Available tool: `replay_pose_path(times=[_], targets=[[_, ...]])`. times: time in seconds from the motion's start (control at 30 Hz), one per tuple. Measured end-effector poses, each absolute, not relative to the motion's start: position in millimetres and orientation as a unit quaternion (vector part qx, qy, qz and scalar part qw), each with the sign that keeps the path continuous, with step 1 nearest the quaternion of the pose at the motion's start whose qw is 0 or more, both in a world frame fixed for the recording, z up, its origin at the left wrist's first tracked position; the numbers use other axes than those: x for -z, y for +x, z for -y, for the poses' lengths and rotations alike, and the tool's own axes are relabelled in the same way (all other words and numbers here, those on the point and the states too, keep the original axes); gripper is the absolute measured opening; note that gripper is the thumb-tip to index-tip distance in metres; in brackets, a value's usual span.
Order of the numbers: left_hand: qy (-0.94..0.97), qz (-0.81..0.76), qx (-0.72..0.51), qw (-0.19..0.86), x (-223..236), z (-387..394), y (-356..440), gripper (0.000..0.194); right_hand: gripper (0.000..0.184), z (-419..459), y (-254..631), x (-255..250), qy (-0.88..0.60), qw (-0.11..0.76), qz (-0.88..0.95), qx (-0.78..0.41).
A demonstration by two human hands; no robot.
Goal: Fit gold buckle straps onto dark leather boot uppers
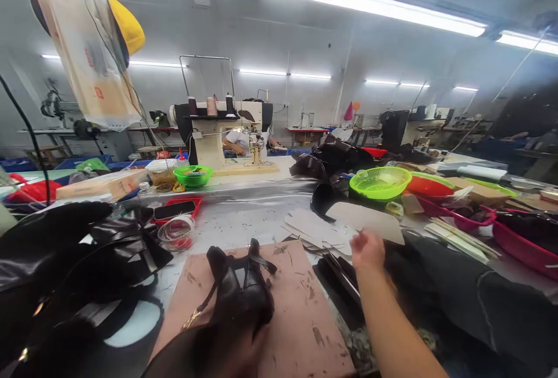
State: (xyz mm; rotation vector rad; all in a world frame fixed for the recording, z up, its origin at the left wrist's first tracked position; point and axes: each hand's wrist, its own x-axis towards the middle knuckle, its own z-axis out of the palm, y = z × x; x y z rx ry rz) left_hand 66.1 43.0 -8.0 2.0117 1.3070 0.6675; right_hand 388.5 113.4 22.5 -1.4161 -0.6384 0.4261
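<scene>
On a pinkish-brown work board (pixel 300 308) lies a black leather bag (pixel 244 296) with straps and a gold-coloured clasp. Right of the board, my right hand (pixel 368 250) is closed, its fingers pinching the near edge of a pale card piece (pixel 375 221). More pale card pieces (pixel 311 229) are spread just left of that hand, and dark strips (pixel 337 282) lie below it. My left hand does not show clearly; a blurred brownish patch at the bottom edge by the bag may be part of it.
Black leather parts (pixel 65 250) pile up on the left, and a black sheet (pixel 471 291) covers the right. A red tray (pixel 192 206) with a phone, a green basket (pixel 381 183) and pink baskets (pixel 523 244) stand around. Behind is a sewing machine (pixel 226 139); another person sits beyond it.
</scene>
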Motion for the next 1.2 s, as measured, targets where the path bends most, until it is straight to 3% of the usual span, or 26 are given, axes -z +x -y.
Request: replay_pose_path(times=[0.13,0.23,0.3,0.43,0.57,0.7,0.8,0.87,1.03,1.2], targets=[[0.811,-0.406,-0.247,0.341,5,-24,67,0.037,0.014,-38,319,4,-0.582,0.705,0.334,-0.227],[0.730,-0.334,-0.308,0.510,3,0,82,0.061,0.002,17,279,23,-0.521,0.610,0.567,-0.188],[0.601,-0.349,-0.345,0.631,3,14,92,0.068,0.010,41,265,32,-0.479,0.535,0.660,-0.220],[0.411,-0.420,-0.334,0.737,3,30,95,0.068,0.020,56,263,43,-0.500,0.540,0.532,-0.419],[0.359,-0.354,-0.278,0.818,-2,34,86,0.054,0.042,44,276,36,-0.462,0.507,0.378,-0.622],[0.355,-0.373,-0.254,0.819,-1,33,91,0.047,0.041,37,273,12,-0.454,0.442,0.457,-0.624],[0.367,-0.412,-0.273,0.788,6,31,100,0.036,0.035,39,257,-1,-0.535,0.367,0.594,-0.477],[0.370,-0.419,-0.288,0.777,10,31,105,0.028,0.039,41,249,-3,-0.552,0.361,0.629,-0.411],[0.353,-0.428,-0.305,0.774,7,30,103,0.031,0.024,39,257,6,-0.530,0.432,0.492,-0.538],[0.361,-0.378,-0.274,0.807,-1,27,93,0.044,0.031,40,280,5,-0.470,0.465,0.412,-0.627]])
